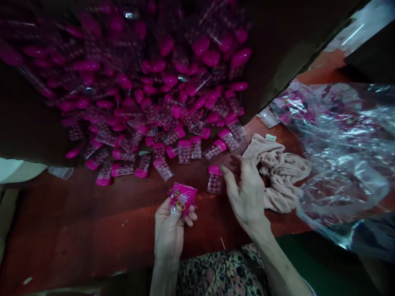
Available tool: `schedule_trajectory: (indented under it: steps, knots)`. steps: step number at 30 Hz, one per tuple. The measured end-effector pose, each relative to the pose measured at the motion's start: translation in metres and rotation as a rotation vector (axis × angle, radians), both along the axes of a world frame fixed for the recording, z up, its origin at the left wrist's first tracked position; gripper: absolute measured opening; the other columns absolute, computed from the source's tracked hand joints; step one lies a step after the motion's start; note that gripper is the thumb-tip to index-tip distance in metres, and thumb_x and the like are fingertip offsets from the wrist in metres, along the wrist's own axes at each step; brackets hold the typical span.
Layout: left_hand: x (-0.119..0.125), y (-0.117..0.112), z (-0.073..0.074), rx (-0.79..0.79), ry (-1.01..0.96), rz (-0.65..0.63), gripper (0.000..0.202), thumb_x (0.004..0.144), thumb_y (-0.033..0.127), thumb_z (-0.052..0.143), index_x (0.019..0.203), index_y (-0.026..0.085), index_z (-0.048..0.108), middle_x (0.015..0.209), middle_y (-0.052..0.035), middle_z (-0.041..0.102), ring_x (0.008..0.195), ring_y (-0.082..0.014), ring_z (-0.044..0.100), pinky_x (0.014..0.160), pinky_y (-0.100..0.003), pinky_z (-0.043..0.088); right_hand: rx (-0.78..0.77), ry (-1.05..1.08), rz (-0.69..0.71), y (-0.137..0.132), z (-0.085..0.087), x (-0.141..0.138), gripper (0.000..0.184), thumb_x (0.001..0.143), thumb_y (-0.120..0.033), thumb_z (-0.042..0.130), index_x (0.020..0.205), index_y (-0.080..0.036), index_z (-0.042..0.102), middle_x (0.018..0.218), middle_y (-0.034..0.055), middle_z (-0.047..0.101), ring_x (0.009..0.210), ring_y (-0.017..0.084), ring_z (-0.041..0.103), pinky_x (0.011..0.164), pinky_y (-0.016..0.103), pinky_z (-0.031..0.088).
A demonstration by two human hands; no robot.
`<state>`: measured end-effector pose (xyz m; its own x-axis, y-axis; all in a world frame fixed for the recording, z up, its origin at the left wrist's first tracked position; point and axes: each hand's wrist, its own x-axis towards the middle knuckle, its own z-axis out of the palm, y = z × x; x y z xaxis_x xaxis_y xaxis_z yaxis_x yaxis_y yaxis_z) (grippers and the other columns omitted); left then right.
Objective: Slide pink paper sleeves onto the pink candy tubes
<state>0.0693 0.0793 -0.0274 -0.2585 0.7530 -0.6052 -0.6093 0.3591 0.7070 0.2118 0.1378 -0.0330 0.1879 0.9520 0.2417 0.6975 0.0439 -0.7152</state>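
My left hand (170,230) is closed round a small pink printed packet (182,197) held upright over the red table (77,230). My right hand (247,193) hovers with fingers loosely spread just right of a lone clear container with a pink cap (214,179), holding nothing. A big heap of the same pink-capped clear containers (148,90) of small beads fills the far half of the table.
A crumpled beige cloth (277,172) lies beside my right hand. At the right sits a large clear plastic bag (345,164) with pink items inside. A dark wall or box side (284,45) rises at the back right. My patterned clothing (219,275) shows at the bottom.
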Motion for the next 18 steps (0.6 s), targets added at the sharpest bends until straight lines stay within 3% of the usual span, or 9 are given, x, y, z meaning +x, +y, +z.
schedule_trajectory:
  steps: [2, 4, 7, 9, 13, 18]
  knots:
    - [-0.003, 0.002, 0.000, 0.005, -0.026, 0.009, 0.018, 0.054, 0.016, 0.077, 0.069, 0.013, 0.066, 0.057, -0.0066, 0.069, 0.041, -0.0097, 0.057, 0.036, -0.014, 0.039, -0.051, -0.179, -0.002, 0.007, -0.006, -0.002, 0.036, 0.082, -0.039, 0.055, 0.108, -0.014, 0.054, 0.102, 0.0156, 0.054, 0.090, 0.030, 0.053, 0.070, 0.041, 0.045]
    - [-0.004, 0.003, 0.000, 0.010, -0.052, 0.021, 0.023, 0.052, 0.013, 0.076, 0.073, 0.016, 0.067, 0.059, -0.0057, 0.070, 0.040, -0.0094, 0.056, 0.035, -0.014, 0.039, -0.102, -0.261, 0.034, 0.011, -0.011, -0.006, 0.039, 0.081, -0.039, 0.055, 0.110, -0.012, 0.053, 0.101, 0.0165, 0.053, 0.083, 0.029, 0.054, 0.063, 0.039, 0.045]
    - [-0.004, 0.002, -0.001, 0.024, -0.076, 0.029, 0.029, 0.052, 0.012, 0.076, 0.079, 0.020, 0.068, 0.059, -0.0015, 0.069, 0.036, -0.0087, 0.054, 0.031, -0.014, 0.036, -0.146, -0.252, 0.125, 0.011, -0.013, -0.007, 0.033, 0.083, -0.030, 0.052, 0.110, -0.012, 0.054, 0.094, 0.0123, 0.053, 0.070, 0.023, 0.054, 0.056, 0.033, 0.042]
    - [-0.005, 0.000, -0.002, 0.034, -0.091, 0.009, 0.024, 0.054, 0.015, 0.076, 0.077, 0.020, 0.069, 0.059, -0.0010, 0.069, 0.034, -0.0071, 0.051, 0.028, -0.013, 0.034, -0.167, -0.183, 0.170, 0.011, -0.013, -0.003, 0.024, 0.082, -0.026, 0.051, 0.101, -0.013, 0.059, 0.087, 0.0094, 0.054, 0.067, 0.021, 0.053, 0.057, 0.032, 0.042]
    - [-0.006, -0.002, -0.003, 0.049, -0.126, -0.051, 0.017, 0.057, 0.023, 0.076, 0.071, 0.017, 0.069, 0.058, -0.0042, 0.069, 0.030, -0.0047, 0.046, 0.026, -0.012, 0.031, -0.251, 0.218, 0.098, 0.013, -0.007, 0.006, 0.015, 0.079, -0.027, 0.056, 0.081, -0.014, 0.063, 0.074, 0.0049, 0.059, 0.067, 0.019, 0.056, 0.060, 0.032, 0.045]
    - [-0.003, -0.002, 0.000, -0.004, -0.125, -0.046, 0.019, 0.052, 0.024, 0.079, 0.066, 0.017, 0.068, 0.051, -0.0034, 0.067, 0.027, -0.0060, 0.046, 0.025, -0.011, 0.029, -0.230, 0.859, -0.069, 0.005, 0.021, -0.004, 0.023, 0.074, -0.036, 0.066, 0.086, -0.017, 0.060, 0.062, -0.0026, 0.060, 0.048, 0.011, 0.055, 0.048, 0.026, 0.049]
